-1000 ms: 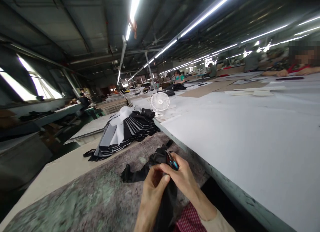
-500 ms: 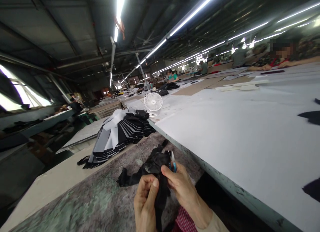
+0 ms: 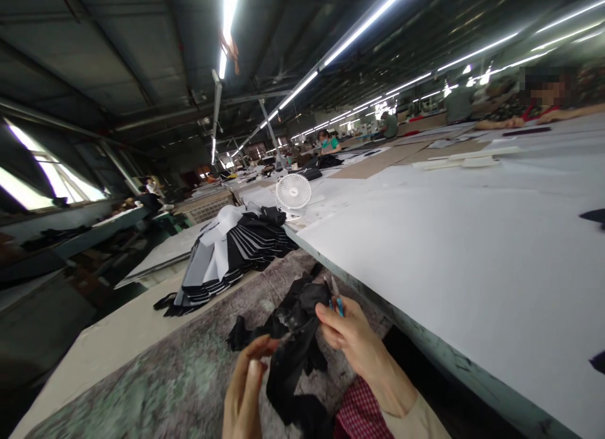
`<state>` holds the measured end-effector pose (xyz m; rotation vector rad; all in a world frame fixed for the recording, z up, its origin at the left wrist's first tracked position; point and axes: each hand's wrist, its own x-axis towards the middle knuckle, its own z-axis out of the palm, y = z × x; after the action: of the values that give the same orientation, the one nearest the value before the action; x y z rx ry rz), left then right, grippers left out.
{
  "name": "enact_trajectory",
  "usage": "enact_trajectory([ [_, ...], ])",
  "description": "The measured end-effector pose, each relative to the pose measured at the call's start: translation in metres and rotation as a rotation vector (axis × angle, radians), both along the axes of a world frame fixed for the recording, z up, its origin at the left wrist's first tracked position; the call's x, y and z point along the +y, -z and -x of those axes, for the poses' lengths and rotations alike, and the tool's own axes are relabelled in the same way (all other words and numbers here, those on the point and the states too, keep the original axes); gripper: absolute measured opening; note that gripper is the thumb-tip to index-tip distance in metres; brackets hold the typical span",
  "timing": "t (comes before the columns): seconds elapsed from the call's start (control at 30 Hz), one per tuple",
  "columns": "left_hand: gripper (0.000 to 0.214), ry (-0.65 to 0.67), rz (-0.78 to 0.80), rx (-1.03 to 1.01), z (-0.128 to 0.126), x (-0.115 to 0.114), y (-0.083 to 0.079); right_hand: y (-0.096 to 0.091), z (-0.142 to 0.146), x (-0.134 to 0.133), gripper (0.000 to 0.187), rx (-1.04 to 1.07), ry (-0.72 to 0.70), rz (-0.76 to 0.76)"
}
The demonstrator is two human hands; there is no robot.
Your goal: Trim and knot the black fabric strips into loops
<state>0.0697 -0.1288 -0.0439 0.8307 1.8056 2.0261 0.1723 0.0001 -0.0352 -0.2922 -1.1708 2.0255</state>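
My right hand (image 3: 352, 332) grips a small pair of scissors (image 3: 336, 300) with blue handles, blades pointing up. The same hand pinches a crumpled piece of black fabric (image 3: 295, 363) between thumb and fingers. To the left of that fabric is my left hand (image 3: 248, 382), its thumb and fingers parted, with nothing visible between them. Its fingertips come close to the fabric's edge; whether they touch cannot be made out. Part of the black fabric rests on a mottled grey-green surface (image 3: 174, 376) and part hangs down in front of me.
A fanned stack of black and grey cut pieces (image 3: 236, 256) lies ahead to the left. A white fan (image 3: 293, 192) stands at the corner of a large white-topped table (image 3: 425, 237). Dark pieces lie at its right edge. A person (image 3: 543, 105) leans on the far side.
My left hand has let go of the fabric, moved left and opened. My right hand has shifted slightly right with the scissors, and more of the black fabric shows between the hands.
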Motion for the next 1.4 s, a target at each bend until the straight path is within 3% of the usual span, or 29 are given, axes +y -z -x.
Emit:
enact_trajectory([
  [0.1, 0.048, 0.028, 0.099, 0.083, -0.002, 0.011, -0.012, 0.001, -0.003, 0.000, 0.040, -0.116, -0.046, -0.123],
  [0.27, 0.035, 0.155, -0.005, -0.142, -0.014, 0.036, -0.018, 0.006, -0.006, 0.002, 0.038, -0.234, -0.060, -0.263],
  [0.33, 0.032, 0.107, -0.063, -0.197, -0.013, 0.040, -0.016, 0.009, -0.007, 0.005, 0.038, -0.257, 0.059, -0.266],
  [0.4, 0.031, 0.038, -0.071, -0.165, -0.012, 0.040, -0.013, 0.008, -0.010, 0.006, 0.032, -0.244, 0.300, -0.341],
  [0.47, 0.030, -0.020, -0.045, -0.071, -0.011, 0.039, -0.012, 0.003, -0.012, 0.004, 0.019, -0.167, 0.494, -0.554],
  [0.5, 0.029, -0.033, -0.028, -0.018, -0.011, 0.039, -0.012, 0.000, -0.013, 0.002, 0.013, -0.123, 0.523, -0.693],
  [0.6, 0.023, -0.024, 0.017, 0.127, -0.014, 0.037, -0.012, -0.007, -0.014, -0.004, 0.008, -0.056, 0.491, -0.953],
  [0.73, 0.019, -0.031, 0.050, 0.167, -0.015, 0.038, -0.013, -0.003, -0.017, -0.003, 0.044, -0.069, 0.526, -0.990],
  [0.87, 0.022, -0.007, 0.054, 0.156, -0.015, 0.039, -0.013, 0.001, -0.023, 0.002, 0.038, -0.115, 0.397, -1.137],
  [1.07, 0.024, -0.051, 0.176, 0.317, -0.018, 0.039, -0.012, -0.003, -0.023, 0.001, 0.008, -0.174, 0.448, -1.072],
  [1.3, 0.035, -0.054, 0.155, 0.320, -0.016, 0.034, -0.004, 0.009, -0.017, 0.009, 0.015, -0.343, 0.681, -0.798],
  [1.4, 0.037, -0.069, 0.175, 0.316, -0.013, 0.032, -0.001, 0.009, -0.020, 0.011, 0.012, -0.304, 0.670, -0.795],
])
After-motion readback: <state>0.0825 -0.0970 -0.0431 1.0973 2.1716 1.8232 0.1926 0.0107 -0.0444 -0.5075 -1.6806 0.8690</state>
